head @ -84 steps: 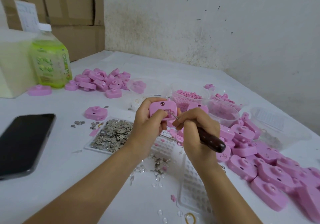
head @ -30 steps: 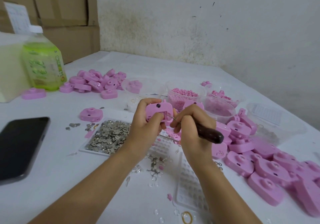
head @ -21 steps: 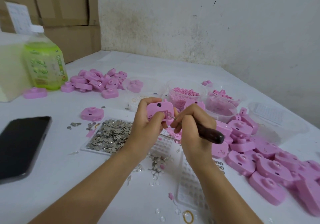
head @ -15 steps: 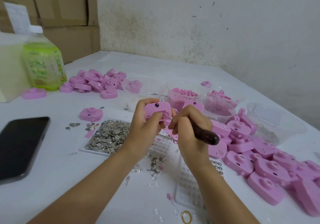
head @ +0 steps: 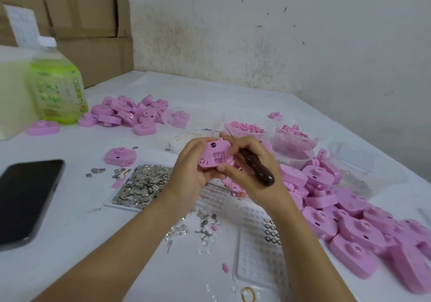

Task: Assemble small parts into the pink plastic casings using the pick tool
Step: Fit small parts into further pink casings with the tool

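Note:
My left hand grips a pink plastic casing above the middle of the table, its open back with a square recess turned toward me. My right hand holds the pick tool by its dark wooden handle, fingers curled round it, and its thumb touches the casing's lower right edge. The thin metal tip points up past the casing's top and shows faintly above my right fingers. Below my hands a tray of small silver metal parts lies on the white table.
A pile of pink casings fills the right side, another heap lies at the back left. Clear tubs of pink bits stand behind my hands. A black phone lies at left, a green bottle behind it. Clear blister trays lie near me.
The casing has tilted so its open back faces me. The pick tip has come out of the casing and now points up behind it, with my right thumb on the casing's edge.

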